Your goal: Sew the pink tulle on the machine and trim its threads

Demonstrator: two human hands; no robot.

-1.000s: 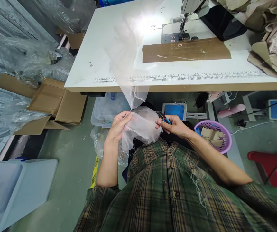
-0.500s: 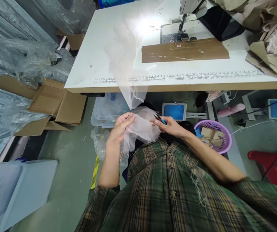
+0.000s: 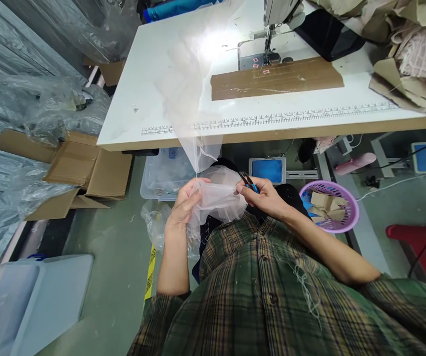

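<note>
Sheer white fabric [image 3: 218,200] spans my two hands above my lap, and more of it drapes up over the table's front edge. My left hand [image 3: 187,201] pinches the fabric between thumb and fingers, close to a gathered point below the edge. On the other side my right hand [image 3: 259,193] pinches the fabric's edge at its fingertips. Small thread snips [image 3: 249,183] with blue handles are tucked in that same hand, their dark blades pointing up and left. The fabric is pulled fairly taut between the hands.
A sewing machine [image 3: 270,44] stands on the white table [image 3: 123,113], with a cardboard strip [image 3: 277,79] before it. Fabric bundles [image 3: 420,54] lie at the right. Below are a purple basket [image 3: 353,212], a clear plastic bin [image 3: 149,180], a cardboard box [image 3: 109,170] and a red stool [image 3: 413,232].
My right hand has taken hold of the fabric's edge and drawn it taut to the right. The snips have turned more upright in that hand. The view has shifted slightly.
</note>
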